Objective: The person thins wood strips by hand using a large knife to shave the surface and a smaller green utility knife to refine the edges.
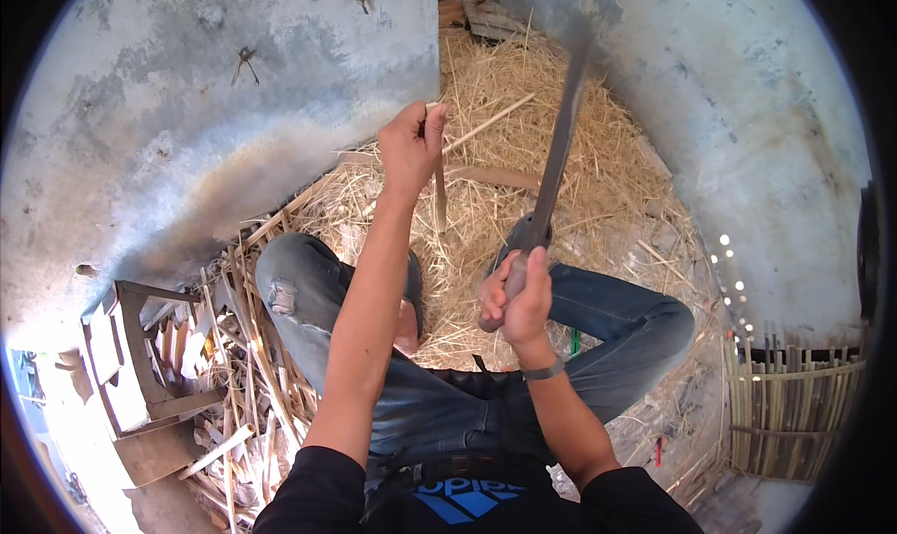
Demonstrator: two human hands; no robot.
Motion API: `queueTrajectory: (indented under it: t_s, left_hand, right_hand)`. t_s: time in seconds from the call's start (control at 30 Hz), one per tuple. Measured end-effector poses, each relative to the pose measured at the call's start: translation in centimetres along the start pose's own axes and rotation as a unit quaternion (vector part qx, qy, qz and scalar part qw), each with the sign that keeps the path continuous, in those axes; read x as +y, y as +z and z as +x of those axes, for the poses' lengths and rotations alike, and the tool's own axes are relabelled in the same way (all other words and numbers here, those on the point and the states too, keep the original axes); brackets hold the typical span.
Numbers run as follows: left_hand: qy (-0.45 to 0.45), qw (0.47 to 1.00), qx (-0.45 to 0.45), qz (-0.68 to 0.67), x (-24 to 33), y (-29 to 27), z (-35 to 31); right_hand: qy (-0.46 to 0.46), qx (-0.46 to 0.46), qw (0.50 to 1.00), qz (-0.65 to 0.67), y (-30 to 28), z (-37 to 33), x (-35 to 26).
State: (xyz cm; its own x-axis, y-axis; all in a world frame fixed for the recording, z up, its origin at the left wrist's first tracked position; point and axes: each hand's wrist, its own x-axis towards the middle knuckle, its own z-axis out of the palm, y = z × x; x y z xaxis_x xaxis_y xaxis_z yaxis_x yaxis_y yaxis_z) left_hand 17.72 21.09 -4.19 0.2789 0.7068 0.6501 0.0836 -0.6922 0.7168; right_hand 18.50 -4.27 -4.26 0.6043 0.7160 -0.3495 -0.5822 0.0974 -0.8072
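My left hand is closed round the top of a thin bamboo strip, which hangs down nearly upright in front of me. Part of the strip is hidden behind the fingers. My right hand grips the handle of a machete. Its long dark blade points up and away from me, tilted slightly right, with the far end blurred. The blade is apart from the strip, to the right of it. Below both hands are my bent legs in jeans.
Pale shavings cover the floor ahead, with a loose stick on them. Rough walls rise left and right. A wooden frame stands at the left beside piled split sticks. A woven bamboo basket is at the right.
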Motion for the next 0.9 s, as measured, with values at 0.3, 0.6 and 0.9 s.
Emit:
queueTrajectory:
  t_s: [0.3,0.6,0.9]
  left_hand:
    - [0.051,0.998,0.038,0.013,0.2,1.2,0.6]
    - [0.049,0.997,0.057,0.024,-0.2,2.4,-0.6]
    - [0.065,0.98,0.165,0.088,-3.7,0.7,0.0]
  right_hand:
    - [0.332,0.0,0.936,-0.114,-4.5,1.3,9.6]
    - [0.439,-0.207,0.843,0.232,-8.3,4.5,4.0]
    - [0.09,-0.033,0.995,-0.009,-0.5,1.2,-0.4]
